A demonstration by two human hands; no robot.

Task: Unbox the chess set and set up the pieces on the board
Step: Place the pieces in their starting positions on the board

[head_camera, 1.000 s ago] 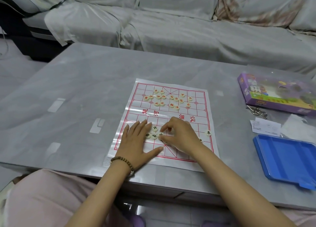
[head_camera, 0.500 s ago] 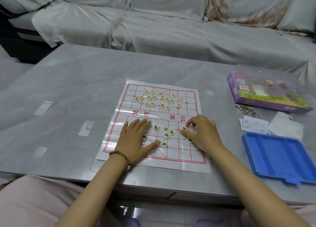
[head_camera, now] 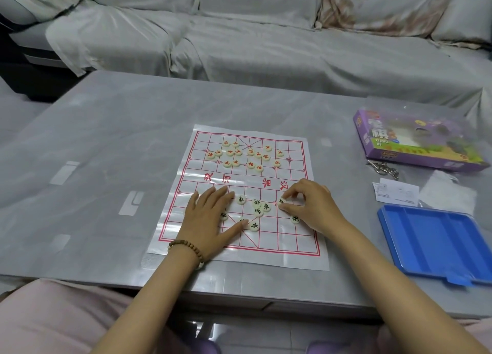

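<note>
Shifted rightward since earlier, right hand (head_camera: 311,207) is found pinching a black piece (head_camera: 281,201) at centre-right of board (head_camera: 290,244); left hand (head_camera: 210,215) is laid flat (fingers straight). Placement squarely on an intersection is advised.

The board (head_camera: 292,257) lies mid-table (head_camera: 106,140), with the sofa (head_camera: 266,47) behind the table. On the board's far half sits the far cluster (head_camera: 250,156). On its near half the near scatter (head_camera: 262,207) lies between the left hand (head_camera: 210,218), flat on the board, and the right hand (head_camera: 311,204), which pinches an edge piece (head_camera: 281,201). Right of the board, the box (head_camera: 415,143) lies farthest back, the key ring (head_camera: 383,168) and paper slip (head_camera: 396,194) before it, and the tray (head_camera: 436,244) nearest.
</note>
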